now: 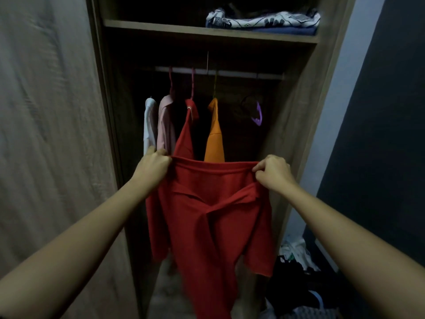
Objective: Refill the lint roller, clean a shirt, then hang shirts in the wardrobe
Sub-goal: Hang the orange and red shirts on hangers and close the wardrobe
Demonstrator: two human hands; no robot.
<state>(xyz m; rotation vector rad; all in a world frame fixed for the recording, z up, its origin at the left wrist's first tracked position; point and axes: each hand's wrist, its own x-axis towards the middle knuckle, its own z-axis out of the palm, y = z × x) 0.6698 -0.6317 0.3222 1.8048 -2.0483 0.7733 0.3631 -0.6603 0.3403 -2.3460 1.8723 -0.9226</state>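
1. Head view: left hand point(153, 162) and right hand point(272, 170) both pinching red shirt point(211, 217) by its hem, before open wardrobe point(296, 116).
2. Already hanging on rail point(239, 73): four shirts.
3. Probably left: hanging this one on purple hanger point(258, 116).

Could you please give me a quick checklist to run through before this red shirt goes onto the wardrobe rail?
1. Both hands gripping: left hand and right hand each pinch the top edge of the red shirt. Ok.
2. Shirt on a hanger: none visible in it. Not ok.
3. Spare hanger available: a purple hanger hangs empty at the right. Ok.
4. Free space on the rail: open gap right of the orange shirt. Ok.
5. Shirt spread flat: sleeves crossed and folded over the front. Not ok.
6. Lint removed: cannot tell in this dim light.
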